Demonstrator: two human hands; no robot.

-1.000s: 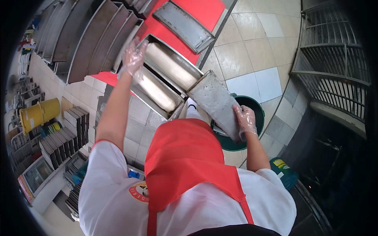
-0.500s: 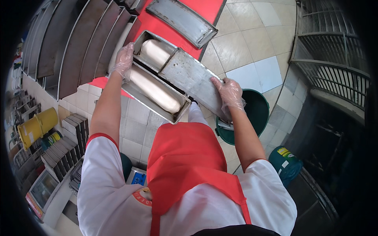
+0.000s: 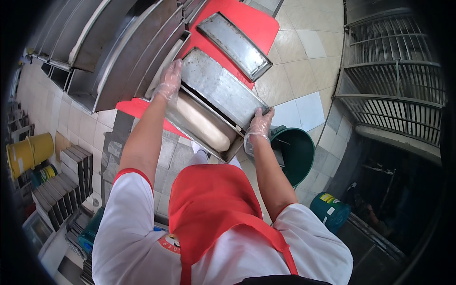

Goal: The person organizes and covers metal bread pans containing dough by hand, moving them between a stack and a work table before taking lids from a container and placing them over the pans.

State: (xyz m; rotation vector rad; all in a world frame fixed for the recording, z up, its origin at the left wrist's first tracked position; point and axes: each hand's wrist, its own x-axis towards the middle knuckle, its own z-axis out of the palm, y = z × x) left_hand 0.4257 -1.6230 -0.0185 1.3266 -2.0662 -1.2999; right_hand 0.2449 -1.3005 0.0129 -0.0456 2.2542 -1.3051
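A grey metal pan lid (image 3: 221,88) lies over one long loaf pan, hiding what is inside. Along its near side an uncovered loaf pan (image 3: 233,148) holds a long pale roll of dough (image 3: 205,124). My left hand (image 3: 168,84), in a clear plastic glove, grips the pans at their left end, by the lid's edge. At the right end my gloved right hand (image 3: 259,128) is closed on the lid's corner, thumb on top. The undersides of both grips are hidden.
Another metal lid (image 3: 235,46) lies on the red tabletop (image 3: 263,29). Tall metal pans (image 3: 142,52) stand stacked at the left. A dark green bin (image 3: 299,154) is by my right forearm. Metal bars (image 3: 394,85) line the right side; yellow buckets (image 3: 31,153) sit far left.
The lid has slid left and now covers the whole pan, hiding the dough that showed at its left end. My right hand moved left with it; my left hand stays on the pans.
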